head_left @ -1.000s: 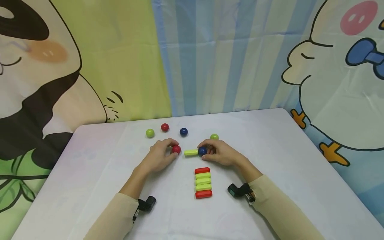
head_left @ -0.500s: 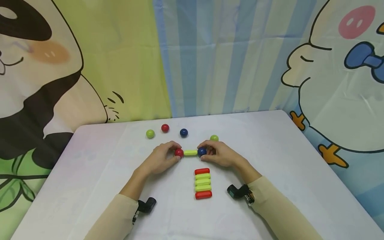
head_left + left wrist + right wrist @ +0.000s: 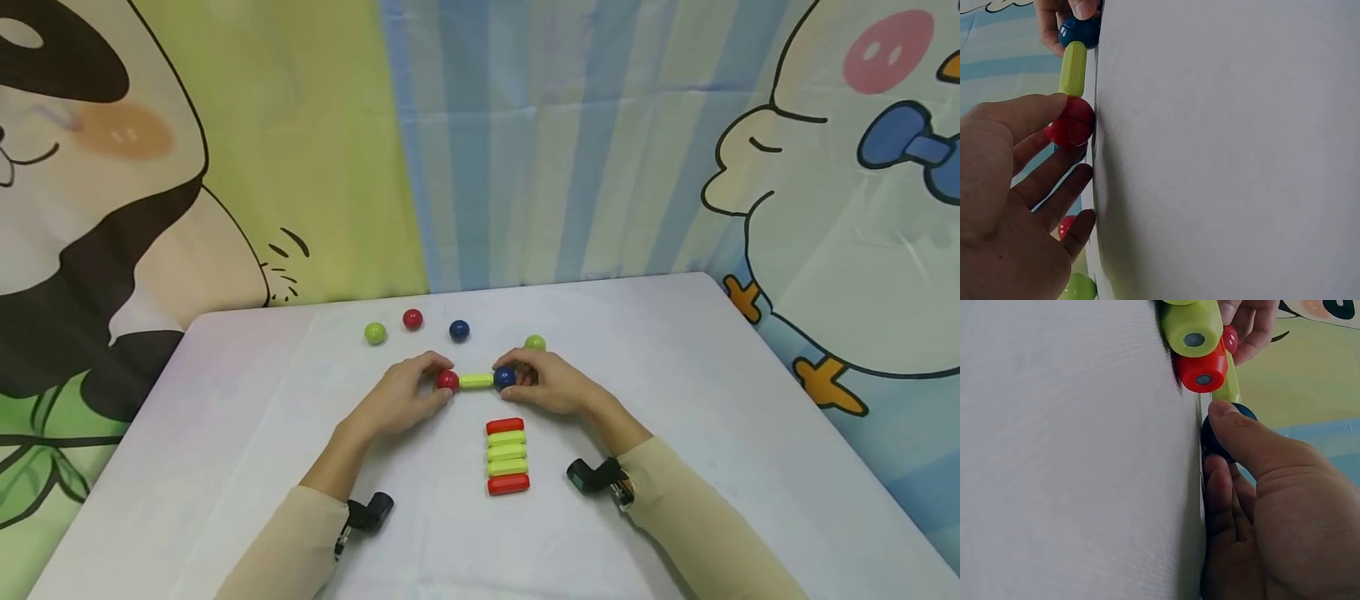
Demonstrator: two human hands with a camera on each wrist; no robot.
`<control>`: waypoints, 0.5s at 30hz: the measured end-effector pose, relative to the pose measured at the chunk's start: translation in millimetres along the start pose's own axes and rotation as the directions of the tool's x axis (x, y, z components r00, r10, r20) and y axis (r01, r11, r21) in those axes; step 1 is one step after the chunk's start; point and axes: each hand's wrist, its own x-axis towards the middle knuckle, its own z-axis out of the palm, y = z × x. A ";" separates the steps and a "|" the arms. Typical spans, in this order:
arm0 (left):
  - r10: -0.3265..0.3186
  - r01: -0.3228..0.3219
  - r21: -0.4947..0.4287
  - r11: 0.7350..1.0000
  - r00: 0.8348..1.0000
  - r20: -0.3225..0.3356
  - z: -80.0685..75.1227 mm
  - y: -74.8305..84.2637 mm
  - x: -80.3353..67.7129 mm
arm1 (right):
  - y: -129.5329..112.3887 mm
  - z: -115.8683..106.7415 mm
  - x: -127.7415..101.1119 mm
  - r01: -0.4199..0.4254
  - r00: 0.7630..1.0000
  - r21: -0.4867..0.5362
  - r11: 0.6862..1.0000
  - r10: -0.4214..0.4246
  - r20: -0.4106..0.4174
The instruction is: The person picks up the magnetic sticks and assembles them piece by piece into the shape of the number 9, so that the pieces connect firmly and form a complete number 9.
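On table point(image 3: 675, 350): balls, rods unmarked, unlabelled.

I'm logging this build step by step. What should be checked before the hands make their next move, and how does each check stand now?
1. Red ball touches the yellow-green stick: ok.
2. Blue ball sits on the stick's other end: ok.
3. Left hand pinches the red ball: ok.
4. Right hand grips the blue ball: ok.
5. Joints hold firm: cannot tell.
6. Spare stick stack lies apart, near the hands: ok.
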 end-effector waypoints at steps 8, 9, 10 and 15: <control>0.041 -0.041 0.006 0.999 0.999 -0.031 -2.9 1.4 0.6 | 1.9 1.0 0.6 -0.005 1.000 0.019 1.000 0.005 -0.003; 0.042 -0.041 0.009 0.999 0.998 -0.042 -3.9 1.5 0.4 | 1.1 0.8 1.1 -0.002 1.000 0.018 1.000 0.002 -0.004; 0.043 -0.042 0.014 0.999 0.998 -0.050 -4.2 2.2 0.7 | 0.9 0.8 0.7 -0.001 1.000 0.019 1.000 0.001 -0.005; 0.094 -0.085 0.098 0.991 0.992 -0.085 -7.1 6.5 1.5 | 1.4 1.6 0.1 0.000 1.000 0.020 1.000 0.000 -0.010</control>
